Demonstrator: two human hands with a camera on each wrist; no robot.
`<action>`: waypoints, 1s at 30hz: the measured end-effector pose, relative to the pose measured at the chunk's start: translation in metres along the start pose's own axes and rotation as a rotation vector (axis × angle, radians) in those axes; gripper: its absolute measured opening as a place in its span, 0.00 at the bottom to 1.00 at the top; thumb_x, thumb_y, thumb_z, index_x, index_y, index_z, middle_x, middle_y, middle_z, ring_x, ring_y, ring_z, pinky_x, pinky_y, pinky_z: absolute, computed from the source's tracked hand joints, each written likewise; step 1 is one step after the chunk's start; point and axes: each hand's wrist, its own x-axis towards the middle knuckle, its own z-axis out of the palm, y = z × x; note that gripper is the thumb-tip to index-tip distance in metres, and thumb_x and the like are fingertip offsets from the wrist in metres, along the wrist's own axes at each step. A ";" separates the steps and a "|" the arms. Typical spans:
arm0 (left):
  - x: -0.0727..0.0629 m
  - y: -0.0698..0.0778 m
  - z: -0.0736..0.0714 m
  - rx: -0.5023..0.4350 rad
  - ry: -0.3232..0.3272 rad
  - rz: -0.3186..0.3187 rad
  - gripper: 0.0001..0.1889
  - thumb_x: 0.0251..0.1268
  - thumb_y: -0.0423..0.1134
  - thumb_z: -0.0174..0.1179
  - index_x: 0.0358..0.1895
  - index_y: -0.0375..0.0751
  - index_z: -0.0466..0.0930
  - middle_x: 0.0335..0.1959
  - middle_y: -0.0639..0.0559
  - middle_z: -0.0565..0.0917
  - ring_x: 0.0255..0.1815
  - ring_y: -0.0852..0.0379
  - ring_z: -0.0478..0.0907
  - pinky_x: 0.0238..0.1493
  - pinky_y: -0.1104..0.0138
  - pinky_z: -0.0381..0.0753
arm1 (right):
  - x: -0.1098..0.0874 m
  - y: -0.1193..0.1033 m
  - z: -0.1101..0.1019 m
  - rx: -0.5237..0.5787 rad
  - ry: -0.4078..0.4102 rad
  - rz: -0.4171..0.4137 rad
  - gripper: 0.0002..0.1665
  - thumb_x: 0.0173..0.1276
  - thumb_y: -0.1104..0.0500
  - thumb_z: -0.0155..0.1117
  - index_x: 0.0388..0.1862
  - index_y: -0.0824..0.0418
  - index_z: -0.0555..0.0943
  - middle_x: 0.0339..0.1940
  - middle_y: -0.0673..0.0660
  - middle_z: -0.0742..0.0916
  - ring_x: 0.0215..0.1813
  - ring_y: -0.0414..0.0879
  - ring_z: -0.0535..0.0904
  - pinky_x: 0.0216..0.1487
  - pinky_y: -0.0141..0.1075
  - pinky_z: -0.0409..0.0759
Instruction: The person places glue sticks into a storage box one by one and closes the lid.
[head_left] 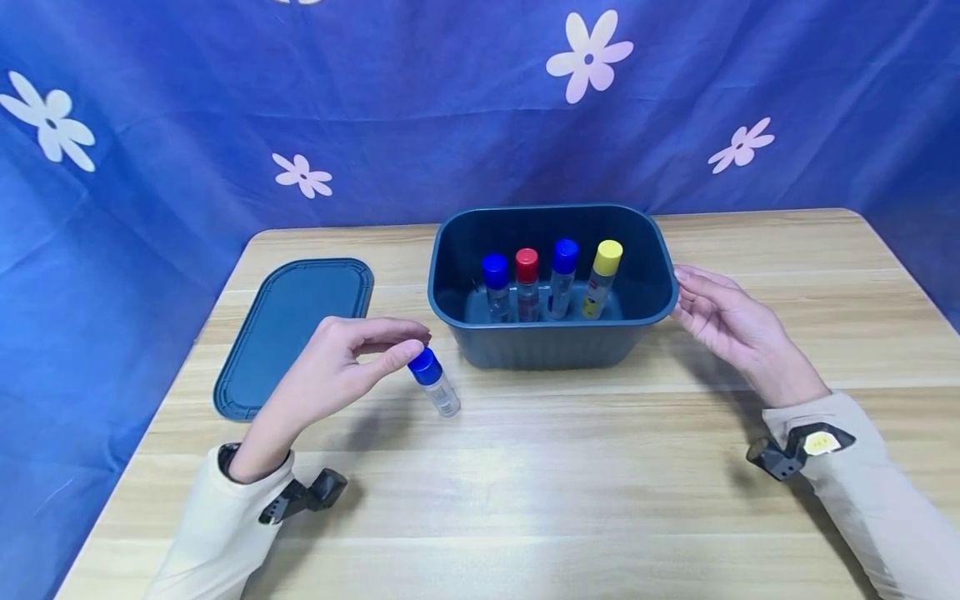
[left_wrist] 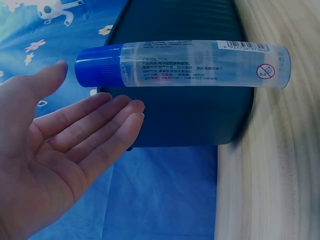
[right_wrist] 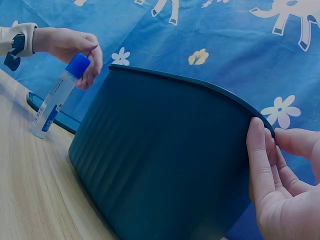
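Observation:
A clear glue bottle (head_left: 440,394) with a blue cap stands on the table, left of the dark teal bin (head_left: 540,343). My left hand (head_left: 348,358) hovers at its cap, thumb and fingers extended. The left wrist view shows a gap between these fingers (left_wrist: 102,132) and the bottle (left_wrist: 185,65). My right hand (head_left: 723,321) holds the bin's right end by the rim, pinched between its fingertips (right_wrist: 256,131). Inside the bin stand two blue-capped bottles (head_left: 497,279), a red-capped one (head_left: 527,283) and a yellow-capped one (head_left: 600,279).
A flat teal lid (head_left: 303,304) lies on the wooden table (head_left: 525,492), to the left of the bin and partly behind my left hand. A blue cloth (head_left: 450,108) with white flowers hangs behind the table.

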 end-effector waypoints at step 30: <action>0.000 -0.008 0.000 -0.144 -0.102 0.143 0.17 0.54 0.30 0.71 0.49 0.37 0.84 0.41 0.51 0.88 0.42 0.61 0.84 0.45 0.67 0.83 | 0.005 0.000 -0.005 -0.046 -0.059 0.000 0.18 0.78 0.69 0.40 0.49 0.76 0.78 0.41 0.67 0.85 0.42 0.53 0.84 0.47 0.38 0.84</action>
